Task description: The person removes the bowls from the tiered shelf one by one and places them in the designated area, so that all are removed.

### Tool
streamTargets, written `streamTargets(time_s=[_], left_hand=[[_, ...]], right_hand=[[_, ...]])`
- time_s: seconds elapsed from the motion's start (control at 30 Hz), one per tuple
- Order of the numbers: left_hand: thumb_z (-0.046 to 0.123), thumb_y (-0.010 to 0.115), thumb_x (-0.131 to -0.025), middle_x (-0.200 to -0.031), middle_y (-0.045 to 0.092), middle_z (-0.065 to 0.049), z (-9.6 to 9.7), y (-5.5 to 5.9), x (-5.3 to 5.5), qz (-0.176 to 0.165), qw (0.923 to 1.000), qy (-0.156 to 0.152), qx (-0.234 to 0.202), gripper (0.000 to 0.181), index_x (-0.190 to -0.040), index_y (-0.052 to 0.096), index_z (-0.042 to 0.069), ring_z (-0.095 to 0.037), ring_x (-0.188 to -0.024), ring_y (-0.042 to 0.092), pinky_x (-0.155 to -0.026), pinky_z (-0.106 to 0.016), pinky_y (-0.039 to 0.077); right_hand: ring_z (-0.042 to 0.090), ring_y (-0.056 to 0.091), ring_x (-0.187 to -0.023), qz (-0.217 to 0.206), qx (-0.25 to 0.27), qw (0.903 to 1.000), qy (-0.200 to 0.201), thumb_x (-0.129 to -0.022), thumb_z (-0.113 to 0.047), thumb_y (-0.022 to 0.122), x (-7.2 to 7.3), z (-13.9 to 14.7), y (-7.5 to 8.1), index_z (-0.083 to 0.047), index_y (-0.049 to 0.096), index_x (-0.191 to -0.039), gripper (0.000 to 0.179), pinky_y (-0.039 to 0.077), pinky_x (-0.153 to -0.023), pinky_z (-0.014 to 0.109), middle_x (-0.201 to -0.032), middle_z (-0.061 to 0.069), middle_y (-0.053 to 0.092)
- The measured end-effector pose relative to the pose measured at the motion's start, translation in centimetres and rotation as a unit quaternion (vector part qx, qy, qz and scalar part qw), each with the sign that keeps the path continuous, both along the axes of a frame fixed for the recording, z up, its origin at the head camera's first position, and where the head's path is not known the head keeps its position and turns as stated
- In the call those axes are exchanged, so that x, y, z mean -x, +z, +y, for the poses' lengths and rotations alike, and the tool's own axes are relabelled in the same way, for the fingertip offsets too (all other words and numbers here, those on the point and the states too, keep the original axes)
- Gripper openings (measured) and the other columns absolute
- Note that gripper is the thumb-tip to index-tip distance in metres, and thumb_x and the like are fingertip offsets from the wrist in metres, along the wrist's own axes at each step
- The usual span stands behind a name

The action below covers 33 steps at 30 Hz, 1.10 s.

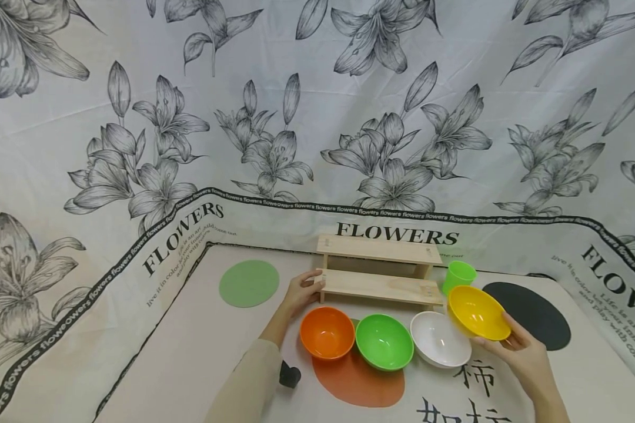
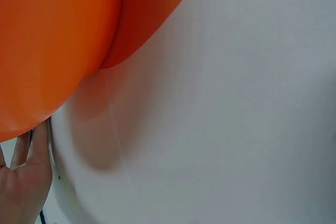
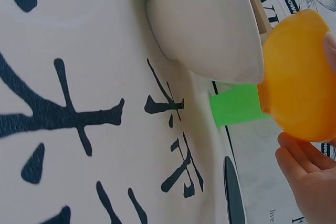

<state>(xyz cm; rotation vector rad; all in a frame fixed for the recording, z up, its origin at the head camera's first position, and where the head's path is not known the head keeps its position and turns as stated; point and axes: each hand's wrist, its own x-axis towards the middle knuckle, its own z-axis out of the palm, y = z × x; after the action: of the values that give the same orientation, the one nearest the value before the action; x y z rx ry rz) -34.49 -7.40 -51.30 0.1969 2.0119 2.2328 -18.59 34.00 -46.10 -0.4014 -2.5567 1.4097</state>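
My left hand (image 1: pixel 299 292) holds the left end of a two-tier wooden shelf (image 1: pixel 378 286), fingers at the lower board's edge. In the left wrist view an orange bowl (image 2: pixel 47 40) hides the fingertips of that hand. My right hand (image 1: pixel 518 346) grips a yellow bowl (image 1: pixel 476 311) by its right side, thumb at the near rim. The bowl is raised and tilted, overlapping a white bowl (image 1: pixel 439 341) in the head view. A green bowl (image 1: pixel 384 343) stands between the white bowl and the orange bowl, all in a row before the shelf.
A green cup (image 1: pixel 461 274) stands at the shelf's right end, behind the yellow bowl. The cloth has a black oval (image 1: pixel 534 314), a green circle (image 1: pixel 249 283) and an orange circle (image 1: pixel 360 388) on it. A flower-printed cloth wall (image 1: pixel 275 223) encloses the back and sides.
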Motion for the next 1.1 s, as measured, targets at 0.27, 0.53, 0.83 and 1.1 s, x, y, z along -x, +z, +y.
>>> streamTargets(time_s=[0.27, 0.53, 0.83, 1.1], left_hand=[[0.01, 0.066, -0.089, -0.121, 0.057, -0.027, 0.0, -0.1, 0.2, 0.0, 1.0, 0.001, -0.001, 0.044, -0.13, 0.054, 0.0, -0.025, -0.099, 0.061, -0.083, -0.039, 0.055], [0.01, 0.065, -0.089, -0.12, 0.057, -0.027, 0.0, 0.0, 0.0, -0.002, 1.0, 0.0, 0.003, 0.044, -0.13, 0.054, 0.0, -0.025, -0.098, 0.061, -0.084, -0.04, 0.055], [0.012, 0.066, -0.089, -0.121, 0.056, -0.028, 0.0, 0.0, 0.0, -0.001, 0.9999, 0.002, 0.013, 0.045, -0.131, 0.053, -0.001, -0.026, -0.098, 0.061, -0.084, -0.042, 0.054], [0.012, 0.066, -0.088, -0.12, 0.057, -0.026, 0.1, 0.0, 0.1, -0.014, 0.9998, 0.01, 0.013, 0.044, -0.13, 0.055, 0.002, -0.025, -0.098, 0.061, -0.083, -0.038, 0.055]], right_hand=[[0.036, 0.021, -0.138, -0.018, 0.032, 0.9992, -0.015, -0.085, -0.034, 0.07, -0.3, 0.9, -0.1, -0.006, 0.007, -0.15, 0.094, 0.036, -0.092, 0.009, -0.154, 0.019, 0.012], [0.031, 0.018, -0.14, -0.02, 0.02, 0.9993, -0.026, -0.084, -0.04, 0.068, 0.1, 3.4, -2.7, -0.013, 0.005, -0.15, 0.095, 0.038, -0.095, 0.012, -0.156, 0.013, 0.008], [0.034, 0.018, -0.139, -0.051, 0.013, 0.9979, -0.038, -0.087, -0.041, 0.065, -1.0, 3.2, -1.9, -0.009, 0.003, -0.15, 0.094, 0.035, -0.101, 0.024, -0.156, 0.015, 0.005], [0.043, 0.018, -0.136, -0.1, 0.012, 0.9935, -0.053, -0.087, -0.045, 0.064, -1.1, 3.2, -1.8, -0.007, -0.001, -0.149, 0.097, 0.025, -0.106, 0.049, -0.154, 0.02, 0.003]])
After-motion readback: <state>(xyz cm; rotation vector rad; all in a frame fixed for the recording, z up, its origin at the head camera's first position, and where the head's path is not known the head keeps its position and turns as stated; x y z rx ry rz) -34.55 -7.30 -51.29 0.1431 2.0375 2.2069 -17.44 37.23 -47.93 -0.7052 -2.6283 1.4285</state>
